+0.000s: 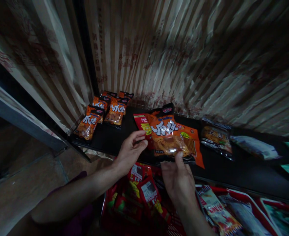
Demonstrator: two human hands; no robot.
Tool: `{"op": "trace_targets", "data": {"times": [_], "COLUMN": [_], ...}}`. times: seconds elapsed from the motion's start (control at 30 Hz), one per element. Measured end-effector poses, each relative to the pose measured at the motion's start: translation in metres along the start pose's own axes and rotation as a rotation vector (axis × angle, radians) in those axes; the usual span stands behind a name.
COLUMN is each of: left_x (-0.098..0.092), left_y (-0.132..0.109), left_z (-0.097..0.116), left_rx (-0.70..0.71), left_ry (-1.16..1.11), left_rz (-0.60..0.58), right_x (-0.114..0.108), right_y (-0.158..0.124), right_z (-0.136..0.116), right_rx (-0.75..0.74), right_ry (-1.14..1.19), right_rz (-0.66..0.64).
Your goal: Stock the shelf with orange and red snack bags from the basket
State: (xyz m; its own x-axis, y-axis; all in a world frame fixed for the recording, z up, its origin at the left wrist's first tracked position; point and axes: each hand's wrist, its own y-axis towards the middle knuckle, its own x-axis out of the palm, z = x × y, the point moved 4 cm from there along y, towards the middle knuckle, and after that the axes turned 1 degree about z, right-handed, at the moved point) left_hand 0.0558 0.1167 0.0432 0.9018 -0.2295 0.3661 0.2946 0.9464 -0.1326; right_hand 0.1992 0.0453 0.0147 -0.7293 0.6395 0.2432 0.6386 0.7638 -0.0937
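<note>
The packs [171, 139] sit mid-frame over the shelf [245, 170], left hand [131, 150] pinching their left edge, right hand [179, 178] pinching the bottom. Firm grip on both seems smart, that slick stack could fan out.

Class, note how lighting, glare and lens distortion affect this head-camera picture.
Head view: dim overall, corners nearly black; the orange packet above the right hand is brightest, with glare on its film; the wide lens bows the black shelf and the wall stripes; the red basket below looks murky.
</note>
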Motion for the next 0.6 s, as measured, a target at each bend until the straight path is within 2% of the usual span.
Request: {"op": "trace_targets", "data": {"times": [0.07,0.1,0.2,0.27,0.37,0.43,0.6], "left_x": [-0.004,-0.003,0.005,0.007,0.000,-0.008,-0.033], "left_y": [0.002,0.002,-0.002,-0.005,-0.006,-0.006,0.003], "left_z": [-0.010,-0.015,-0.025,-0.026,-0.026,-0.024,-0.014], "left_rx": [-0.075,-0.127,-0.239,-0.230,-0.174,-0.148,-0.024], "left_ry": [0.014,-0.014,-0.136,-0.183,-0.220,-0.249,-0.169], "left_rz": [0.120,0.116,-0.029,-0.069,0.011,0.067,0.097], "right_x": [0.004,0.008,0.023,0.031,0.036,0.038,0.047], "right_y": [-0.001,-0.002,-0.010,-0.015,-0.018,-0.017,-0.012], "right_z": [0.003,0.005,0.010,0.014,0.022,0.024,0.021], "right_rx": [0.149,0.227,0.366,0.397,0.416,0.395,0.316], "right_ry": [0.105,0.174,0.317,0.332,0.291,0.249,0.075], "right_rz": [0.000,-0.006,-0.089,-0.121,-0.088,-0.100,-0.169]}}
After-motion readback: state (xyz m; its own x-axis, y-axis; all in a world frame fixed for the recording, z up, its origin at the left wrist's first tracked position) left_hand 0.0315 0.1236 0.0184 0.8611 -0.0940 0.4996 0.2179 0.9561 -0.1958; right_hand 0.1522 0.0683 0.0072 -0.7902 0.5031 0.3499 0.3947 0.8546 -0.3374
